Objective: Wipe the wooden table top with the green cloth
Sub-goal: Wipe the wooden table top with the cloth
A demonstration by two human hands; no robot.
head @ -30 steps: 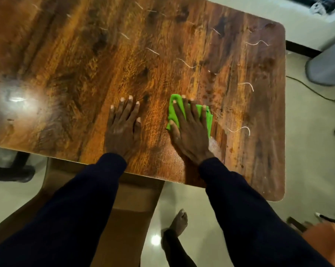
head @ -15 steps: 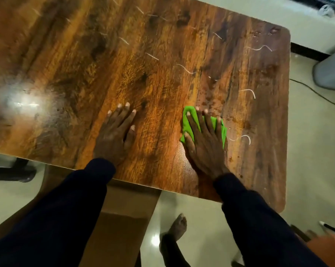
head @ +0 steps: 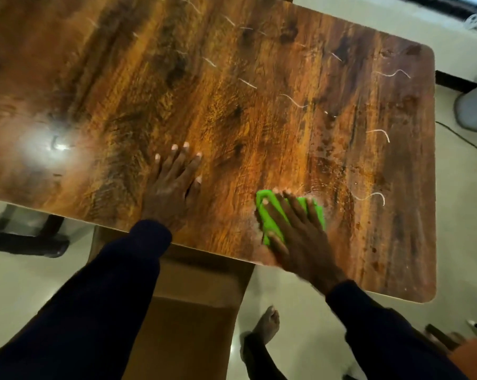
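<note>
Fingers [head: 293, 207] of the right hand [head: 305, 242] lie straight and slightly spread over the green cloth [head: 268, 218], pressing it flat against the table [head: 231, 91] rather than gripping it. The thumb rests along the cloth's near left corner. Green shows to the left of the fingers, in the gaps between them, and in a strip beside the little finger. The cloth sits close to the table's near edge, in its right half, and this hand is a little blurred. Faint curved smears [head: 321, 187] mark the wood just beyond the fingertips.

Well to the left, apart from the cloth, the left hand [head: 171, 187] lies palm down on bare wood, its 4 fingers and thumb straight and fanned, the wrist at the near edge. Both arms wear dark sleeves [head: 116, 283].

Thin white curved streaks [head: 295, 101] are scattered across the far and right parts of the table, and a bright glare [head: 59, 145] sits on its left side. Below the near edge are a brown seat [head: 193, 297] and 1 bare foot [head: 267, 323] on the pale floor [head: 300, 319]. At the right edge stands a grey rounded object [head: 476, 108], with a dark cable [head: 465, 139] on the floor near it.
</note>
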